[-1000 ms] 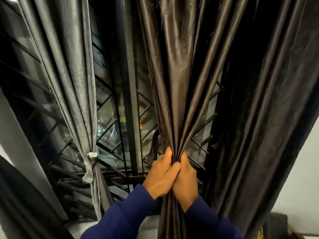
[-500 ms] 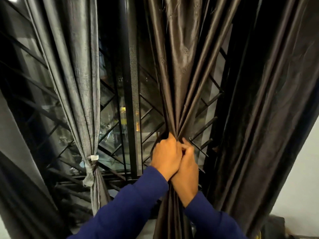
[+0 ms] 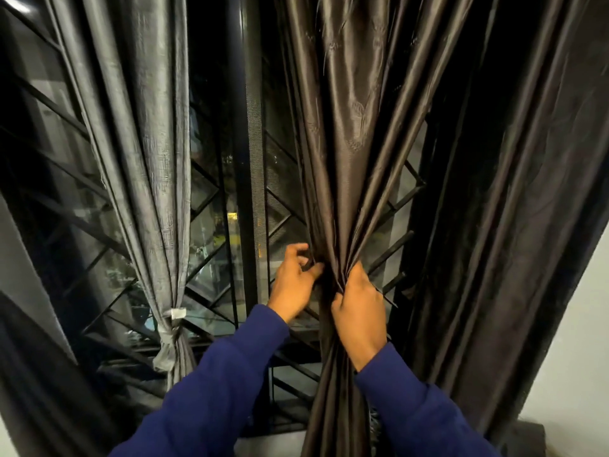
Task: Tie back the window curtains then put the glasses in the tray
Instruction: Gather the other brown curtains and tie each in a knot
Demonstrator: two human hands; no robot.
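- At the window (image 3: 230, 199), right of centre: brown curtain (image 3: 349, 143) bunched into a narrow waist, clamped in the right hand (image 3: 357, 313), fingers curled round the folds.
- Half a second ago both hands wrapped together on the bunch; now left hand (image 3: 293, 285) slipped off to the left edge, fingers loosely hooked, holding nothing firmly.
- Probably reaching for a tie-back behind the cloth; none visible.
- Left of it: grey curtain (image 3: 148, 159) already knotted at its band (image 3: 173, 324).
- Glasses and tray out of view.

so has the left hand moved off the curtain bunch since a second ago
Yes. The left hand has come away leftward from the gathered brown curtain, toward the window's central post; the right hand grips the bunch alone.
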